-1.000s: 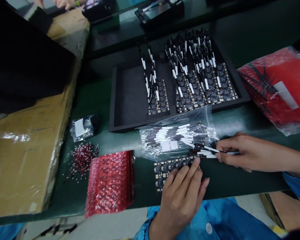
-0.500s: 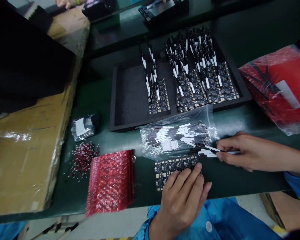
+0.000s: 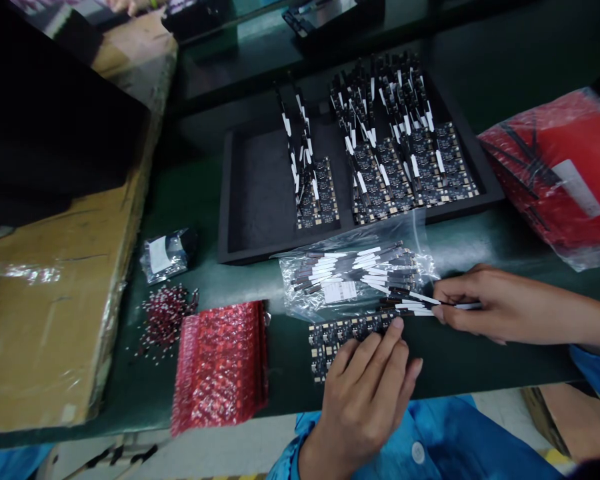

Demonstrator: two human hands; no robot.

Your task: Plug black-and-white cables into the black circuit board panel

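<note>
My left hand [image 3: 365, 393] lies palm down on a panel of black circuit boards [image 3: 325, 347] at the table's front edge, fingers stretched out and covering its right part. One fingertip rests near the panel's upper right corner. My right hand [image 3: 473, 303] is closed in a pinch on thin black-and-white flex cables [image 3: 413, 305], just right of the panel. How many lie between the fingertips I cannot tell. Behind them, more of these cables lie on a clear plastic bag [image 3: 300, 303] with a white label.
A black tray [image 3: 260, 247] at the back holds board panels with cables standing up. Leftward lie a red bubble-wrap pack [image 3: 220, 367], a heap of tiny parts [image 3: 165, 313] and a silvery bag [image 3: 165, 253]. Cardboard [image 3: 45, 320] borders the left; a red bag [image 3: 560, 173] lies right.
Both hands stay almost where they were, on the panel and at the cables. The view has shifted very slightly.
</note>
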